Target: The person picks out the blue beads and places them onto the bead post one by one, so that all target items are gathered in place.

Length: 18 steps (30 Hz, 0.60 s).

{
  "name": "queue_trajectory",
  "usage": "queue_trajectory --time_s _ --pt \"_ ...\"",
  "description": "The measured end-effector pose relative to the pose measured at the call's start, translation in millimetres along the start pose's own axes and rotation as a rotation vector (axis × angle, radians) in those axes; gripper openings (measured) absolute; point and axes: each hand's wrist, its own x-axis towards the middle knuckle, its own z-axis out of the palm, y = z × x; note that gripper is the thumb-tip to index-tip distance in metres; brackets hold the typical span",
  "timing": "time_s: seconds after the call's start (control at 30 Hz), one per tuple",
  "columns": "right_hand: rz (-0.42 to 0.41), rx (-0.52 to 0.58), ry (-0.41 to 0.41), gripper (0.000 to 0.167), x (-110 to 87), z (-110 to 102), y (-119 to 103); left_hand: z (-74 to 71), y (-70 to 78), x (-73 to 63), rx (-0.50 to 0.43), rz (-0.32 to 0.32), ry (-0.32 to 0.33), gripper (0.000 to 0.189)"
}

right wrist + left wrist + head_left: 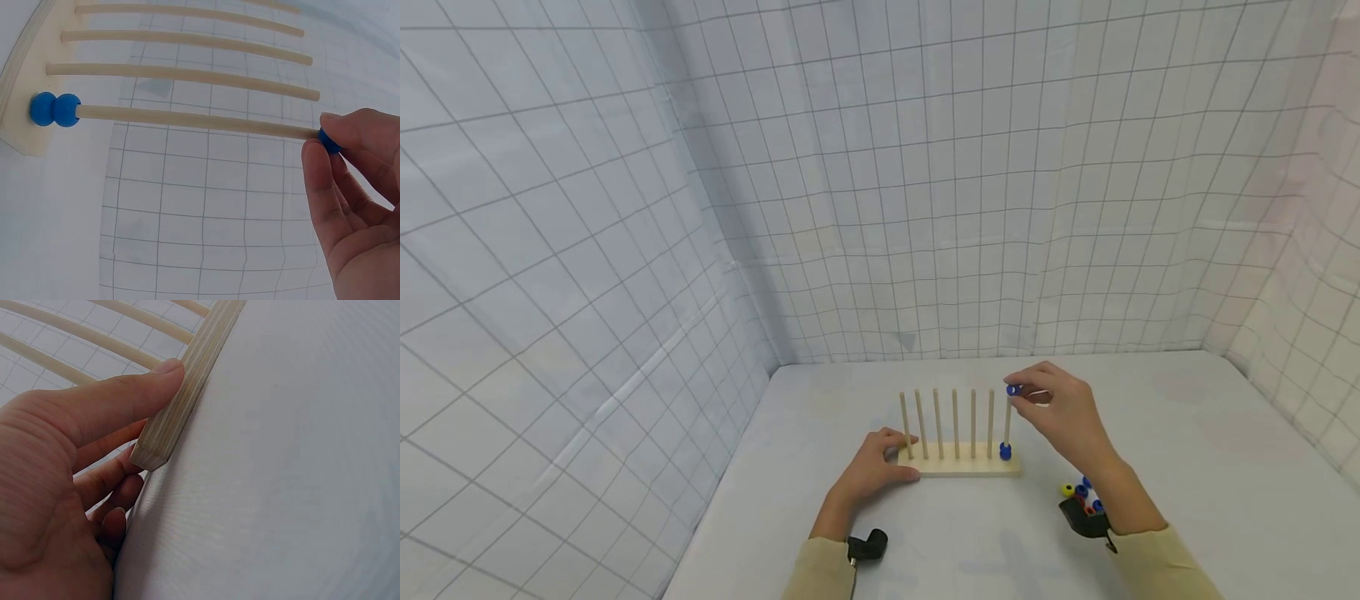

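Note:
A pale wooden base (958, 469) with several upright pegs (956, 425) stands on the table. My left hand (871, 468) grips its left end; in the left wrist view the thumb (165, 378) lies along the base's front edge (187, 394), with the other fingers behind. At the top of the rightmost peg (200, 120), my right hand (1063, 412) pinches a blue bead (329, 141) between thumb and fingertips, right at the peg's tip. Two blue beads (55, 109) sit at the foot of that same peg, touching each other. The other pegs in view carry no beads.
Loose beads lie on the table under my right forearm, among them a yellow bead (1067, 490) and blue ones (1081, 491), partly hidden by the black wrist camera (1084, 518). White gridded cloth (925, 208) hangs behind and at both sides of the white table (1210, 467).

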Motion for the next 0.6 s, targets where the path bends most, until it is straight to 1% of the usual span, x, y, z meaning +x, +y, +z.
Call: queue_trajectory --time_s 0.3,0.6 --pt "-0.004 0.003 -0.004 0.028 -0.6 2.2 1.2 -0.2 1.1 0.8 -0.005 -0.014 0.005 0.055" --pt "0.031 0.034 -0.006 0.025 -2.4 4.6 4.7 0.8 -0.4 0.7 -0.007 -0.023 0.004 0.054"
